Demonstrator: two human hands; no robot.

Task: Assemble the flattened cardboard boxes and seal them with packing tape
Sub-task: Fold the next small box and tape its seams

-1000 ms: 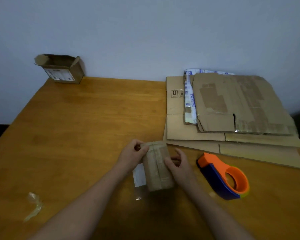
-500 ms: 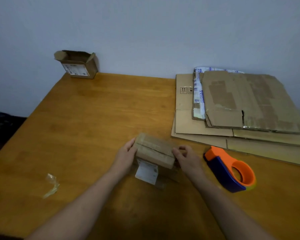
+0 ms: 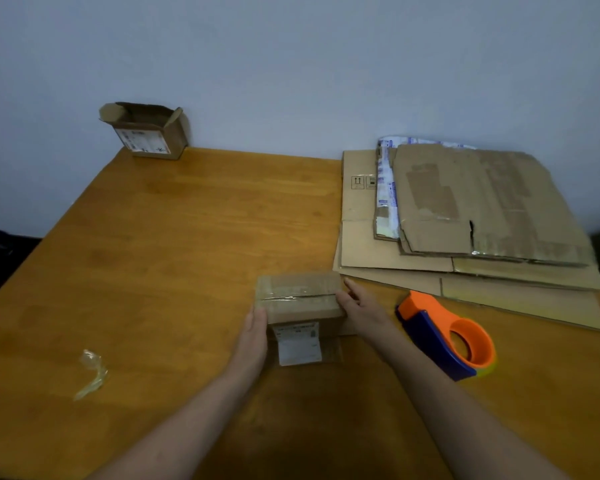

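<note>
So the small box [image 3: 298, 299] sits a bit below the middle of the frame on the wooden table [image 3: 187, 237]. It's plain brown corrugated cardboard, a squat brick shape, with a shiny clear tape strip [image 3: 297, 296] over the top seam. Its long axis runs left to right, same as the seam, and a white label [image 3: 298, 344] faces the camera.

The left hand [image 3: 255, 329] lies flat against its left end with straight fingers, and the right hand [image 3: 362, 308] presses the right end the same way. Neither curls around it.

Just right of that is an orange and blue tape dispenser [image 3: 444, 336] with smooth, rounded plastic. Behind it, at the right of the frame, is a stack of flattened boxes [image 3: 482, 202] – worn, with torn edges. A crumpled tape scrap [image 3: 90, 372] lies lower left, and an open box [image 3: 146, 133] sits upper left.
</note>
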